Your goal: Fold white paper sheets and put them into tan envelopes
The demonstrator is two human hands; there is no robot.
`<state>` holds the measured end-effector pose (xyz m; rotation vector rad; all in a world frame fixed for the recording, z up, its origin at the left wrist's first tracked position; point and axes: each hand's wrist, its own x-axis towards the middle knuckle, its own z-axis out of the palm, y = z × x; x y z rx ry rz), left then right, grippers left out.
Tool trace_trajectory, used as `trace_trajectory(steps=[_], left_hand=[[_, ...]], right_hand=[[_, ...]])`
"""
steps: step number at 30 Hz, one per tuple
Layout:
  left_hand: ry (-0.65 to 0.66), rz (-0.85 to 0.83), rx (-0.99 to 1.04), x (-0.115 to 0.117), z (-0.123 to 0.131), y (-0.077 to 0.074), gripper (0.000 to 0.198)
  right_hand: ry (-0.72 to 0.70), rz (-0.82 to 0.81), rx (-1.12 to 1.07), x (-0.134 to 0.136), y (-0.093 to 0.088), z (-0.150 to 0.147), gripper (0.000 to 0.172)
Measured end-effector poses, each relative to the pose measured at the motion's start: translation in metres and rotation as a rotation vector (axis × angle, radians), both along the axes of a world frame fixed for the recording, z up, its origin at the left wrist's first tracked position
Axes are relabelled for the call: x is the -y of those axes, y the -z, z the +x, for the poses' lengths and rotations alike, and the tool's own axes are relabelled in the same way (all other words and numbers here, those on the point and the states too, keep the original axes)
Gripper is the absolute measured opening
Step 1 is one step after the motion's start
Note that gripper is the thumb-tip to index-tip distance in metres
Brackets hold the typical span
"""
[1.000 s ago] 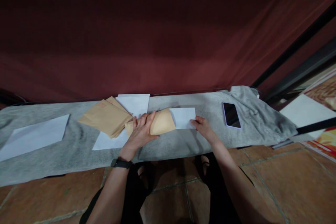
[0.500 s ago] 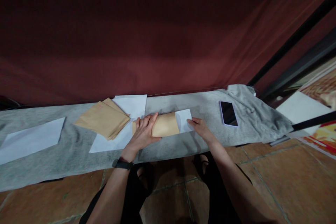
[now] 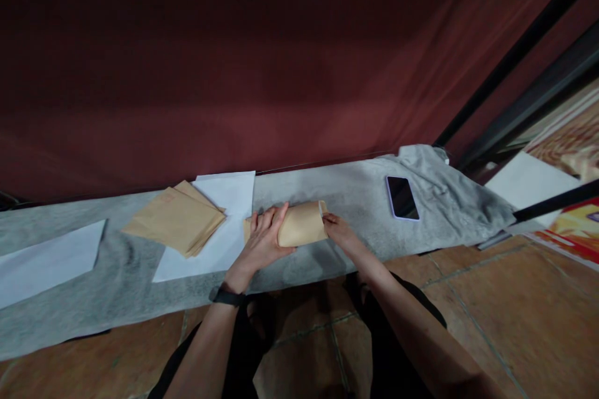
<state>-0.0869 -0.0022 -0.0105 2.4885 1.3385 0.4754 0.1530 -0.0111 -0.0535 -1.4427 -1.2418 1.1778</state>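
A brown paper envelope (image 3: 303, 224) lies on the grey cloth, bulging upward in its middle. My left hand (image 3: 266, 240) grips its left part, fingers over the far side and thumb at the near side. At the envelope's open right end, my right hand (image 3: 337, 229) pinches a folded white paper (image 3: 322, 207), of which only a thin edge shows; the rest is inside. My right fingertips are at the opening and partly hidden. Left of my hands, several brown envelopes (image 3: 175, 218) lie fanned on white sheets (image 3: 234, 193).
Grey cloth (image 3: 360, 199) covers a long, narrow surface. A phone (image 3: 402, 198) rests on it to the right, and another white sheet (image 3: 51, 259) at the far left. Behind stands a dark red wall or curtain (image 3: 281, 106). Black bars (image 3: 510, 68) and a printed panel (image 3: 578, 224) are at right.
My right hand has moved left, and the white paper has slid almost wholly into the envelope. My left hand keeps its hold. The view has shifted slightly.
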Motion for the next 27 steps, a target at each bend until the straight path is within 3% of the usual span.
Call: trace_trajectory(steps=[3,5,9,11,15,27], left_hand=[[0.005,0.009,-0.014,0.001,-0.001,0.002,0.121],[0.011,0.023,-0.032,0.001,-0.001,0.002,0.121],[0.026,0.065,-0.067,0.001,0.000,0.001,0.120],[0.034,0.080,-0.076,0.001,0.001,-0.001,0.119],[0.042,0.099,-0.086,0.001,0.002,-0.004,0.116],[0.044,0.108,-0.096,0.001,0.001,-0.005,0.113]], right_hand=[[0.000,-0.018,0.011,0.000,0.001,0.003,0.014],[0.079,-0.001,0.033,0.000,0.001,0.005,0.011],[0.233,-0.044,-0.005,0.001,-0.002,0.007,0.038],[0.184,-0.117,-0.033,0.001,-0.004,0.006,0.034],[0.084,-0.185,-0.052,0.000,-0.007,0.004,0.010],[0.102,-0.194,-0.095,0.002,-0.015,0.006,0.012]])
